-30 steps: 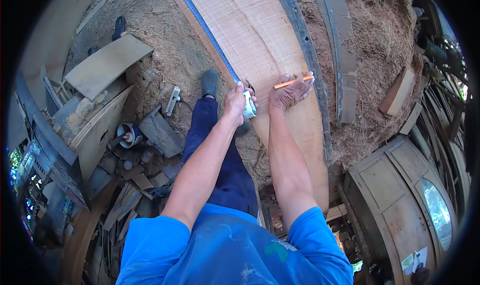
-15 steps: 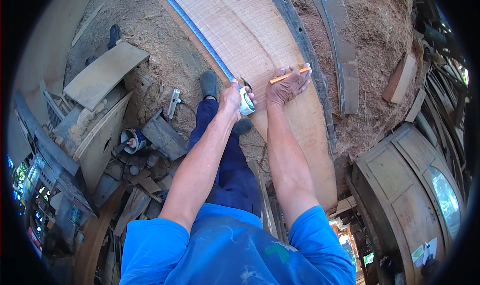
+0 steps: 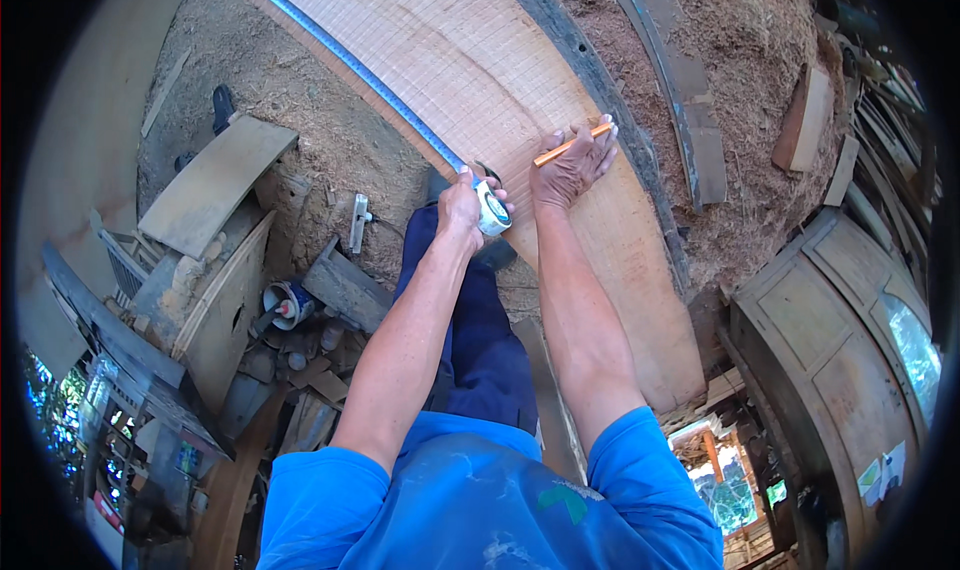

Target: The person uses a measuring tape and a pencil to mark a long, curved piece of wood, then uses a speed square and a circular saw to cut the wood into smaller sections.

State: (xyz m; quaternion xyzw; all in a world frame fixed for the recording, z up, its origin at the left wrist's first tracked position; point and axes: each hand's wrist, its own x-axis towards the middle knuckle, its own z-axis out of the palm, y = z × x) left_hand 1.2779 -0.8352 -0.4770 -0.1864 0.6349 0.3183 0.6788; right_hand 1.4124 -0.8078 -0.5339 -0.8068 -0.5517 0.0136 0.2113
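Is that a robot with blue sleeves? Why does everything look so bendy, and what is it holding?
Good question! It isn't a robot. It's a person in a blue shirt, using two bare hands. All the pictures come from a camera on the person's head, looking down, so you see almost what they see. Its lens is very wide, which makes straight things look curved near the dark rim.

The left hand holds a tape measure. Its long blue strip stretches out along one side of a big wooden board. The right hand is over the board too, with an orange pencil in it.
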